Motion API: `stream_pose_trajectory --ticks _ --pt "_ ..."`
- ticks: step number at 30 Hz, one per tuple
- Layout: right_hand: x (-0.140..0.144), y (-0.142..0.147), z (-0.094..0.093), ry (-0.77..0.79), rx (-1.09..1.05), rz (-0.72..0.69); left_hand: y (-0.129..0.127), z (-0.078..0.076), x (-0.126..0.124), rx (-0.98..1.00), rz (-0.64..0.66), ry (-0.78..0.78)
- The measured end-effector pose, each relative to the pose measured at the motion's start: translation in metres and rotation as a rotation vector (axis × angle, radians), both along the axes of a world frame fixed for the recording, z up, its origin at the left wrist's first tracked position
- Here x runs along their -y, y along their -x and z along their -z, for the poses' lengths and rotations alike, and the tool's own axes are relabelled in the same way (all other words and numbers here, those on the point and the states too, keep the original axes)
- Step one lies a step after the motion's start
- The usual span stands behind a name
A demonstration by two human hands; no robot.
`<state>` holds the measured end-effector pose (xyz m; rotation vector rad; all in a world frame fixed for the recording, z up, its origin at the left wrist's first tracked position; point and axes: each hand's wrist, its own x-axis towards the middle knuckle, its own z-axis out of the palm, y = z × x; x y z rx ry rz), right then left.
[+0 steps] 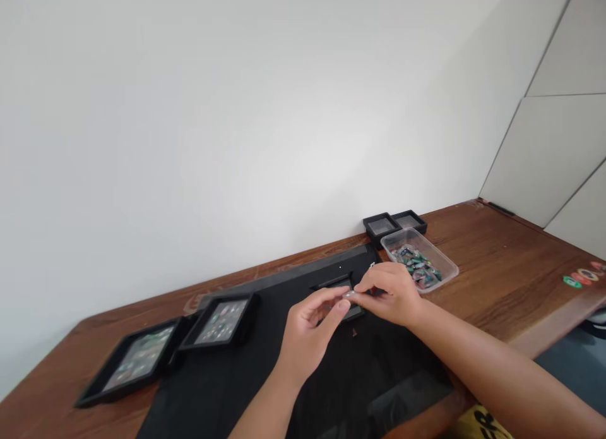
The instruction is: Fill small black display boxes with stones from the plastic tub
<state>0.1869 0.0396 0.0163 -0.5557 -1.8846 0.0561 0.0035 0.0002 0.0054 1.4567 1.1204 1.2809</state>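
Note:
Both hands meet above the black mat, pinching a small shiny silvery piece between their fingertips. My left hand holds it with thumb and fingers from the left. From the right, my right hand grips its other side, fingertips closed together. The piece is too small to name. Beneath the hands lies a black-rimmed tray, mostly covered by them. A tiny reddish-brown bit rests on the mat just in front of that tray.
A clear plastic tub of colourful small packets stands right of my right hand. Behind it sit two black trays. At the left are two black frames filled with small pieces. Round stickers mark the table's right edge.

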Motion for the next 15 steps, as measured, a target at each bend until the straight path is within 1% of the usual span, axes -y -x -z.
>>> stream_pose_trajectory --ticks 4,9,12,15 --pt "-0.0003 -0.0012 -0.0006 -0.045 0.038 -0.012 -0.0025 -0.0018 0.0004 0.077 0.05 -0.001" --pt "0.0 -0.0025 0.0005 -0.051 0.063 -0.037 -0.0025 -0.0021 -0.0005 0.113 0.08 -0.082" --pt "-0.0007 -0.0036 0.0018 -0.063 0.06 -0.058 -0.0018 -0.0012 -0.0003 0.113 0.08 -0.097" --pt "-0.0019 -0.0053 0.0033 -0.032 0.091 -0.029 -0.0021 0.0004 0.0012 0.086 0.055 -0.108"
